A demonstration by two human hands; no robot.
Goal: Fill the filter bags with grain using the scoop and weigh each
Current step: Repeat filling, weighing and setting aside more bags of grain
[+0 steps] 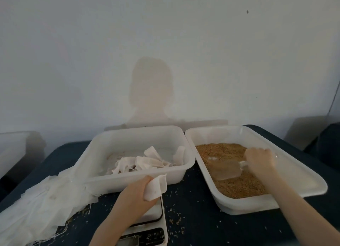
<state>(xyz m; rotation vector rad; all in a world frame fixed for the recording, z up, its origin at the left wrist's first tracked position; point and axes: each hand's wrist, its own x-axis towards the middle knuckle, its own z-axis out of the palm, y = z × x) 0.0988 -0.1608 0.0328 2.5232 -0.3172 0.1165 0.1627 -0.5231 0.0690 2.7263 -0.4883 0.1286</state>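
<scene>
While the left hand (pixel 139 190) grips a filter bag (pixel 156 187) above the scale (pixel 147 225), the right hand (pixel 259 160) holds the scoop (pixel 227 169), seemingly in grain (pixel 239 185).

The left forearm (pixel 117 225) hides much of the scale (pixel 147 233); its display is too blurred to read.
</scene>
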